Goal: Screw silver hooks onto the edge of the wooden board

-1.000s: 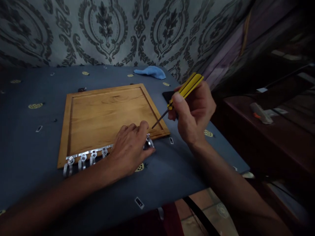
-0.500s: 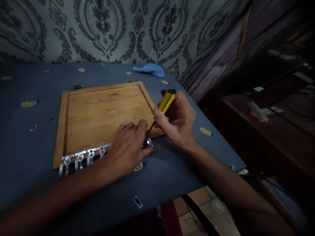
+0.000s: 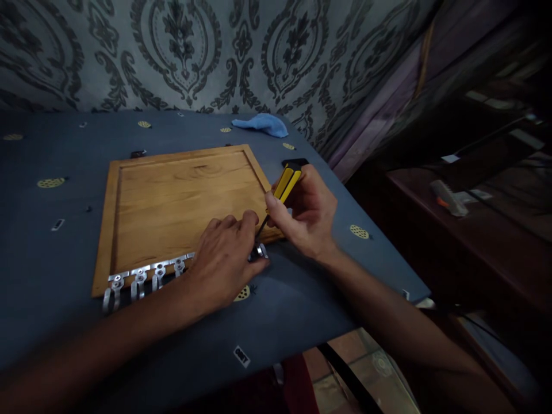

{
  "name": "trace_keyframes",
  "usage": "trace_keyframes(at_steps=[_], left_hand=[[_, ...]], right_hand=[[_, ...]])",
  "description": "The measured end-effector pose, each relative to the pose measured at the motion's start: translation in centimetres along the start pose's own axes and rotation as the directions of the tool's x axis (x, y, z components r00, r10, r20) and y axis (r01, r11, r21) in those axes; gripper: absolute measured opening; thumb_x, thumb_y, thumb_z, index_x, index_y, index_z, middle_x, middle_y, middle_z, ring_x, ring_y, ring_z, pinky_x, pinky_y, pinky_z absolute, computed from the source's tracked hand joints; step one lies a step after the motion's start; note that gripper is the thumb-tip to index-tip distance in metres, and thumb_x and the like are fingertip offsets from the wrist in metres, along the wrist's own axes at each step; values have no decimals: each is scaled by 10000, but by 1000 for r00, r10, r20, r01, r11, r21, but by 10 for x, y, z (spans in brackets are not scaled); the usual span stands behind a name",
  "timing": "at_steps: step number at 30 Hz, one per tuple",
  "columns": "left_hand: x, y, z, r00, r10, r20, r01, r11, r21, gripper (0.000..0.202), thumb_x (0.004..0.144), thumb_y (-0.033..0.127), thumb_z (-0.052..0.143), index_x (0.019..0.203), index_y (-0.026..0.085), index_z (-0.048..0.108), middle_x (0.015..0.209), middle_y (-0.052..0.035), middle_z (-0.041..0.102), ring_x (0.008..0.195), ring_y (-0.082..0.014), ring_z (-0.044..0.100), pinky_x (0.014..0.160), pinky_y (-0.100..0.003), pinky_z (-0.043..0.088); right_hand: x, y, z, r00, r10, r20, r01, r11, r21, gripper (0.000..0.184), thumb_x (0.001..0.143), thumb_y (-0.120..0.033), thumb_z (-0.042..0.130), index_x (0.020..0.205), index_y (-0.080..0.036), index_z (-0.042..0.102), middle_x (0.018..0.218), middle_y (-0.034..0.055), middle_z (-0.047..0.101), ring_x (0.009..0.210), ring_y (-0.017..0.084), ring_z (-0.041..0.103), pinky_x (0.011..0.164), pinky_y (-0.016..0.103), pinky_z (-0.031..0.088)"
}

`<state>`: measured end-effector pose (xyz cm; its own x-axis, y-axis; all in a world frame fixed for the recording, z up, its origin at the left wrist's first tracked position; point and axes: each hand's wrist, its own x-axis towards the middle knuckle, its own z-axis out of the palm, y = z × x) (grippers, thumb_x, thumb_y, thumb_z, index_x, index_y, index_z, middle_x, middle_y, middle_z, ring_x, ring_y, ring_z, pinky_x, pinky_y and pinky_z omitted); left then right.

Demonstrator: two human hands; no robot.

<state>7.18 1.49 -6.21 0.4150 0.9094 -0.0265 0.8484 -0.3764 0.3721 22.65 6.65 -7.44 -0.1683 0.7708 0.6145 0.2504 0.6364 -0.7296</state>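
A square wooden board [image 3: 172,201] lies on a blue patterned tablecloth [image 3: 52,241]. A silver metal hook rail [image 3: 142,276] runs along the board's near edge. My left hand [image 3: 226,259] lies palm down on the rail's right part, fingers curled over it and pressing it to the board. My right hand [image 3: 306,213] is closed round a yellow-and-black screwdriver [image 3: 284,184], whose dark shaft slants down-left to the rail's right end beside my left fingertips. The tip itself is hidden behind my fingers.
A crumpled blue cloth [image 3: 263,123] lies at the table's far edge by the patterned wall. A small black object [image 3: 295,163] sits behind my right hand. The table's right edge drops to a tiled floor [image 3: 357,374]; dark wooden furniture [image 3: 466,218] stands to the right.
My right hand came down and left with the screwdriver, bringing its shaft from mid-air to the rail's right end. My left hand stayed on the rail.
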Motion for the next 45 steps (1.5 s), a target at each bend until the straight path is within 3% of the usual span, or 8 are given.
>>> trace_keyframes(at_steps=[10, 19, 29, 35, 39, 45], left_hand=[[-1, 2, -3, 999, -12, 35, 12, 1000, 1, 403, 865, 335, 694, 1135, 155, 456, 1044, -106, 678, 1018, -334, 619, 908, -494, 472], [-1, -1, 1, 1000, 10, -9, -10, 1000, -7, 417, 856, 341, 701, 1136, 167, 445, 1029, -91, 680, 993, -323, 621, 895, -492, 480], [-1, 0, -1, 1000, 5, -1, -5, 1000, 3, 419, 857, 333, 695, 1152, 155, 457, 1048, -113, 687, 1019, -335, 624, 902, -496, 484], [0, 2, -1, 1000, -5, 2, 5, 1000, -5, 427, 858, 335, 691, 1170, 158, 460, 1054, -113, 693, 1027, -341, 626, 907, -503, 494], [0, 2, 0, 1000, -3, 0, 3, 1000, -9, 449, 859, 340, 698, 1190, 148, 462, 1071, -123, 689, 1045, -349, 626, 922, -511, 492], [1, 2, 0, 1000, -20, -5, 20, 1000, -13, 551, 857, 350, 706, 1276, 129, 423, 1100, -140, 676, 1080, -348, 621, 948, -509, 483]], right_hand=[[0, -1, 0, 1000, 21, -10, -21, 999, 28, 297, 867, -319, 720, 823, -265, 432, 721, -46, 467, 525, 102, 472, 430, 282, 447], [1, -3, 0, 999, 12, -32, -11, 1000, 19, 313, 861, -317, 716, 809, -261, 412, 726, -49, 465, 532, 102, 485, 424, 277, 448], [1, -1, -1, 1000, 20, 13, -21, 998, 54, 312, 841, -342, 765, 830, -268, 462, 725, -46, 479, 533, 113, 490, 429, 290, 454], [6, -7, -5, 996, 41, 73, -45, 998, 49, 402, 786, -448, 816, 793, -266, 458, 757, -23, 558, 607, 141, 532, 482, 298, 472], [11, -10, -6, 983, 114, 144, -138, 975, 174, 472, 738, -497, 844, 807, -271, 435, 700, -50, 552, 569, 134, 536, 452, 268, 455], [17, -14, -15, 917, 167, 363, -268, 931, 248, 409, 801, -455, 808, 1076, -250, 586, 775, -50, 588, 525, 86, 560, 463, 225, 478]])
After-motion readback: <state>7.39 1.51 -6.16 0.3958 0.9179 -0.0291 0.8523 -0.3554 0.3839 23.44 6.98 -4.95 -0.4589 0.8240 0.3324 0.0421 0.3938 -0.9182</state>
